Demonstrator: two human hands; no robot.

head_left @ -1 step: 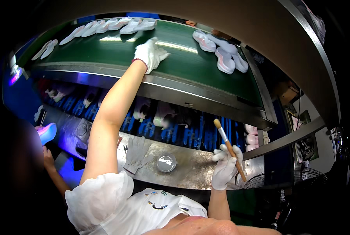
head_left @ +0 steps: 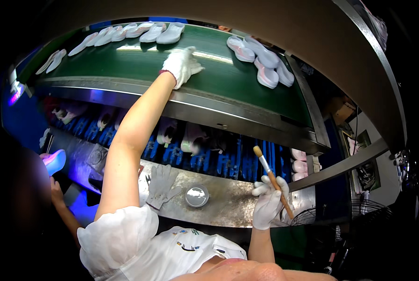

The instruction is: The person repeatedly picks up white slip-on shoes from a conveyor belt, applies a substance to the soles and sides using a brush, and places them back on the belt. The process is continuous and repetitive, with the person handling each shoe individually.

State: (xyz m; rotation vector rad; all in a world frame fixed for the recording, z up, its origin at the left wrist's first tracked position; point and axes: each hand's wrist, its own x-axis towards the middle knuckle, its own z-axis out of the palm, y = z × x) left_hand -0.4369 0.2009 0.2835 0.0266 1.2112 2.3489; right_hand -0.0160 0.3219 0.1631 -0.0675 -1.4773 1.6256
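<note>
Green belt (head_left: pixel 228 86), left hand (head_left: pixel 180 68) over it blurred, grip unclear, right hand (head_left: pixel 268 204) grasping brush (head_left: pixel 273 179)

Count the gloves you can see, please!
3. One white glove is on the left hand, another on the right hand, and a grey glove lies on the metal worktop. More may hide in dark spots.

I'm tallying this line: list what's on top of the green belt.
The green belt carries a row of pale soles toward the left and a cluster of soles at its right end. The gloved left hand hides a patch; what lies there cannot be seen.
</note>
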